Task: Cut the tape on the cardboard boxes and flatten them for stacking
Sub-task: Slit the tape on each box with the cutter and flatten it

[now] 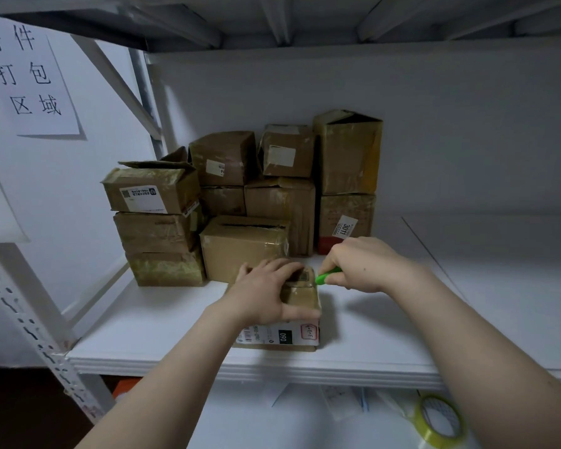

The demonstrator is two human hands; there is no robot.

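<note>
At ten o'clock a paper sign (30,76) is hanging on the wall, and toward twelve the stack of cardboard boxes (240,196) is waiting at the back of the white shelf (402,335), still unflattened. Nearer us, just below centre, our left hand (263,293) is clamping down on the small box (302,301), with the fingers spread over its top and the thumb lying along the front edge. At the box's three o'clock corner our right hand (360,264) is gripping the green cutter (327,275), its tip touching the taped top edge; we cannot see the blade itself. The two hands are working close together but not touching. We are judging the risk to be here: the left fingertips are lying just beside the cutting line, so a slip on glossy tape could be carrying the blade into them, or the light box could be sliding. At five o'clock a tape roll (441,419) is lying on the lower shelf.
</note>
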